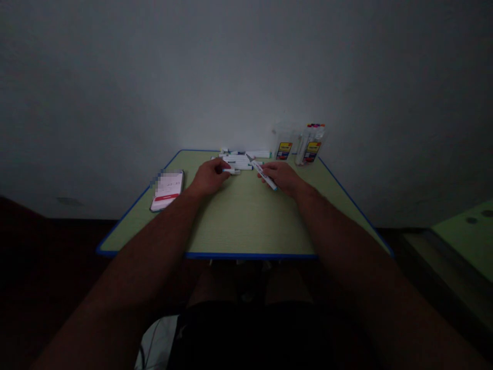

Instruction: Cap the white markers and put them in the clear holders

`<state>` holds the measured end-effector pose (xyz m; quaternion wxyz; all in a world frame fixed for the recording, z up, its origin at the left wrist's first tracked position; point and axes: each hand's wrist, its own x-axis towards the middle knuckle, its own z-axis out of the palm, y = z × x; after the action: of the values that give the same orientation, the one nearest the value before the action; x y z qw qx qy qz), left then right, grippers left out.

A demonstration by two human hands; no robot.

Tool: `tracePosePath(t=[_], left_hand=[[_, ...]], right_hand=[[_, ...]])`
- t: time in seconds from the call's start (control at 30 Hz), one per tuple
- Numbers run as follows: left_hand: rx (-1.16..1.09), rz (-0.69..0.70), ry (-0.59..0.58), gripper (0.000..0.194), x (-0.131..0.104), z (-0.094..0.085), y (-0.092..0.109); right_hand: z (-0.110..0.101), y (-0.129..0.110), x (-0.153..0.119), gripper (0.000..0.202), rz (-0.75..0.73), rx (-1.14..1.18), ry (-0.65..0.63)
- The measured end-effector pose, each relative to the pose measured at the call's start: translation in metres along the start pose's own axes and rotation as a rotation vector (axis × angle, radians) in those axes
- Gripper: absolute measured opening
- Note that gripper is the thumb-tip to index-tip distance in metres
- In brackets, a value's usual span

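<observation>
- Marker (265, 177) in right hand (280, 177) over table (246, 226), pointing slim dark end away.
- Gripping it between closed thumb and fingers.
- Pinching white piece (233, 171), likely a cap, in left hand (210, 177), just beside loose markers (242, 166).
- Ideally keeping slim end clear of them.

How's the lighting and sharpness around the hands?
Head view: dim overall, nearly black below the table; head view: the phone glows brightest, pixel blocks covering its upper left corner; head view: the marker in the right hand stands out, lettering unreadable.
</observation>
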<state>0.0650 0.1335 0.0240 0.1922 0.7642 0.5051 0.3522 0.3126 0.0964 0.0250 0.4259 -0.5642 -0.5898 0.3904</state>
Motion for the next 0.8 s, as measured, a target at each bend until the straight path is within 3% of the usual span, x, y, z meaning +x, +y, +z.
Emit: tracePosePath(t=[0.27,0.6,0.8], left_hand=[[-0.046,0.021,0.014,0.022,0.0004,0.0015,-0.0055],[-0.058,0.01,0.016,0.02,-0.0003,0.0001,-0.0032],[-0.236,-0.067,0.028,0.021,0.0034,0.0021,-0.0067]], right_hand=[[0.0027,-0.0047,-0.0046,0.021,-0.007,0.016,-0.069],[0.0033,-0.0076,-0.0066,0.023,-0.031,0.038,-0.044],[-0.0024,-0.0048,-0.0017,0.03,-0.057,0.107,-0.114]])
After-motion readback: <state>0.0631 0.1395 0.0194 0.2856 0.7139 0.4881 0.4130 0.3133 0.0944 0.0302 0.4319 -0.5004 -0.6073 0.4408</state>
